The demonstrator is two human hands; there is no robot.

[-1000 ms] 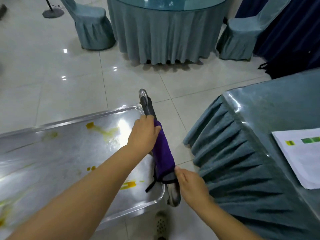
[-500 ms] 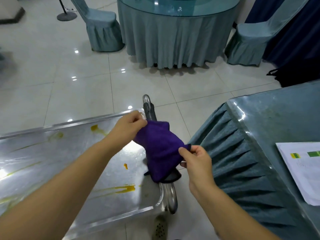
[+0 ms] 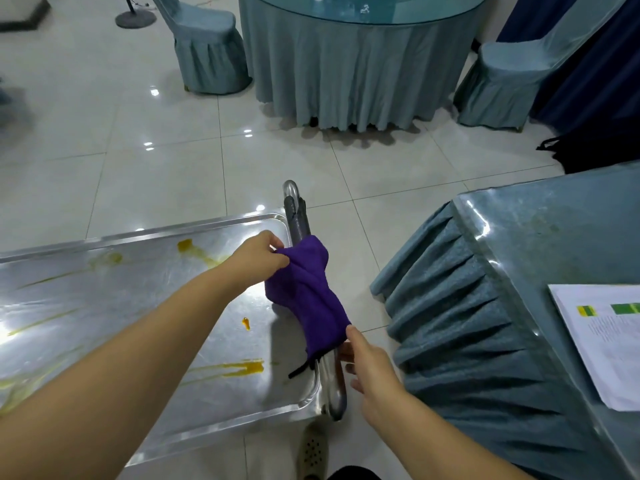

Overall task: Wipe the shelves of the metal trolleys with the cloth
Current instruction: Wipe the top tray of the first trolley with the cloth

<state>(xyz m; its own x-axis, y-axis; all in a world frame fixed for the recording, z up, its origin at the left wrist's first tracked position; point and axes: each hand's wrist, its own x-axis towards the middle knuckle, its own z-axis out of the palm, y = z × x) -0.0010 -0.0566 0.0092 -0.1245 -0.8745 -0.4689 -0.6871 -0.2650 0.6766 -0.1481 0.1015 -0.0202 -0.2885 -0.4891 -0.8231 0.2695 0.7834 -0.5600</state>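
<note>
Cloth first: the purple cloth (image 3: 308,292) lies draped over the trolley's handle bar (image 3: 296,216), bunched along it between my two hands. My left hand (image 3: 258,261) has its fingertips pinched on the cloth's far end. My right hand (image 3: 374,368) is at the near end, thumb touching the lower corner. Whether those fingers actually hold the fabric or only curl beside the bar, I cannot tell.

I judge this as the fetching step, with no wiping begun. The top shelf (image 3: 104,306), just inboard of my left hand, carries yellow-orange smears (image 3: 239,368) below my left forearm, a small drip (image 3: 246,323) nearer the cloth, and more streaks farther out past my elbow. Next I need to lift the cloth clear of the bar, gather it into a pad and press it flat on the steel, starting with the drip closest to my grip. The cloth's dark cord hangs by the bar and could catch.

Outward of my right wrist, a skirted table (image 3: 554,237) stands close to the handle, with a printed sheet (image 3: 609,341) on it, so that elbow has little room. Beyond both hands, well apart, are a round glass-topped table (image 3: 346,64) and covered chairs (image 3: 207,53).
</note>
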